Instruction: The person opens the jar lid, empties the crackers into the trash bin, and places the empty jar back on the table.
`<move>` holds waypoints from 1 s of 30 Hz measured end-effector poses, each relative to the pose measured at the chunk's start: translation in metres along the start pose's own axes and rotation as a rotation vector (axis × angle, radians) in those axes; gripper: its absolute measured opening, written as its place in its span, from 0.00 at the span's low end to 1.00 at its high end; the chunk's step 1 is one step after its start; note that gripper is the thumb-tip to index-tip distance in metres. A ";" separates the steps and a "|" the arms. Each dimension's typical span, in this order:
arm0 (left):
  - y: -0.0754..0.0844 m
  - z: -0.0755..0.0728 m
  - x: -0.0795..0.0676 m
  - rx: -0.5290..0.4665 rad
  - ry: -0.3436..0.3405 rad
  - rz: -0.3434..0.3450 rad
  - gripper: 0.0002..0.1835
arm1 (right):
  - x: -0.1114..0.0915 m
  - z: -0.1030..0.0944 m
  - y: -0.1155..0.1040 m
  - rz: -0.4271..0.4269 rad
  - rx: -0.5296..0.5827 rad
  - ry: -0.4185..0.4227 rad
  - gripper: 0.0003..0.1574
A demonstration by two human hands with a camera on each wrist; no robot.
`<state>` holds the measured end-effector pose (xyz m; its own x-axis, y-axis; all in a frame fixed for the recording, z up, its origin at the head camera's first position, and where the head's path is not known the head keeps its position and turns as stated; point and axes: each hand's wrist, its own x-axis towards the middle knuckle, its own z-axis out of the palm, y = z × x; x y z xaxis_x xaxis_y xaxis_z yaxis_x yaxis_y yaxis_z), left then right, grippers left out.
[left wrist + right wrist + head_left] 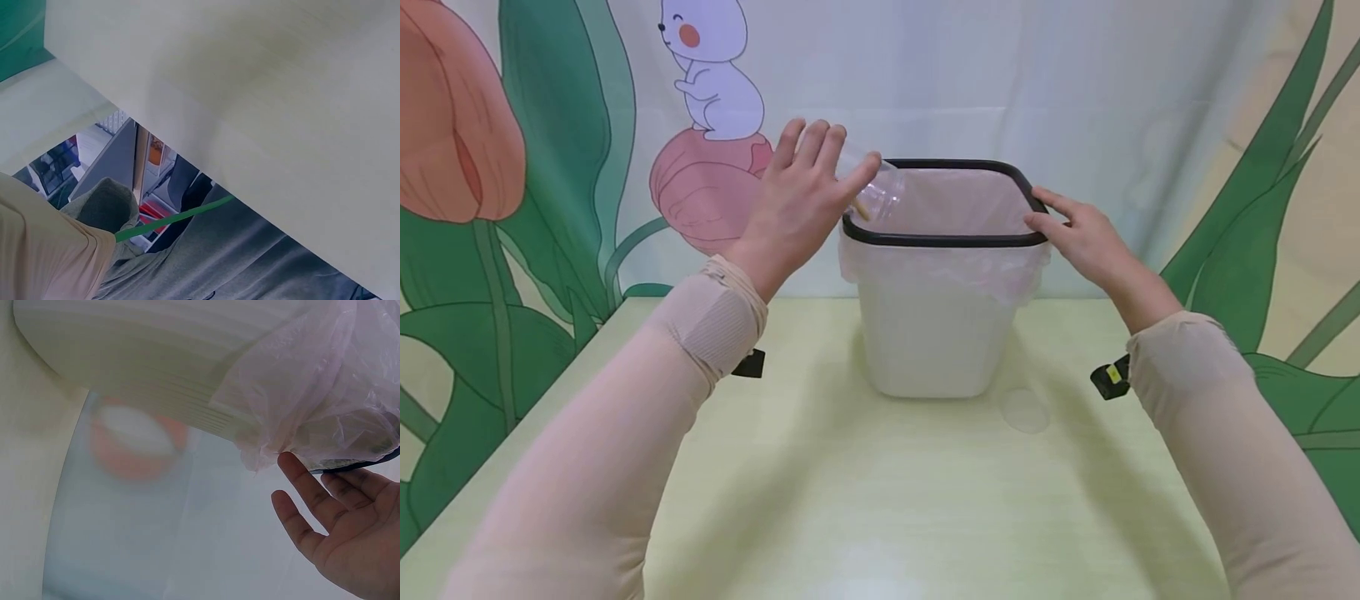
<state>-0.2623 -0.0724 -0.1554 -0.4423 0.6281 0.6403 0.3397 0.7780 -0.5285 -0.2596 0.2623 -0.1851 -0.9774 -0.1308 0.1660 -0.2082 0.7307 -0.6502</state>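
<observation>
A white trash can [934, 325] with a black rim ring and a pale pink liner bag [977, 271] folded over its edge stands upright on the table. At its left rim my left hand [801, 200] holds a clear plastic cup [883, 196], tipped with its mouth toward the can's inside; something thin and yellowish shows in it. The fingers partly hide the cup. My right hand [1086, 237] grips the can's right rim between thumb and fingers. In the right wrist view its fingers [306, 484] lie just beneath the rim, beside the bunched liner.
A clear round lid [1025, 411] lies flat on the pale green table [880, 500], in front of the can to the right. Behind hangs a printed curtain [1075, 100] with tulips and a white animal. The table's edge [187, 165] shows in the left wrist view.
</observation>
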 end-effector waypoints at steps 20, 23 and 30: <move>-0.004 -0.005 -0.002 -0.031 -0.014 -0.040 0.29 | 0.000 0.001 -0.002 -0.007 -0.008 -0.003 0.40; -0.005 -0.006 -0.005 -0.056 -0.014 -0.085 0.28 | 0.000 0.001 -0.003 -0.009 -0.004 -0.001 0.40; -0.008 0.000 -0.016 -0.059 -0.003 -0.137 0.34 | 0.001 0.002 -0.003 -0.006 -0.009 0.000 0.41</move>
<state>-0.2580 -0.0883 -0.1618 -0.4900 0.5163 0.7024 0.3245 0.8559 -0.4027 -0.2598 0.2585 -0.1849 -0.9761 -0.1350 0.1700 -0.2137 0.7360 -0.6424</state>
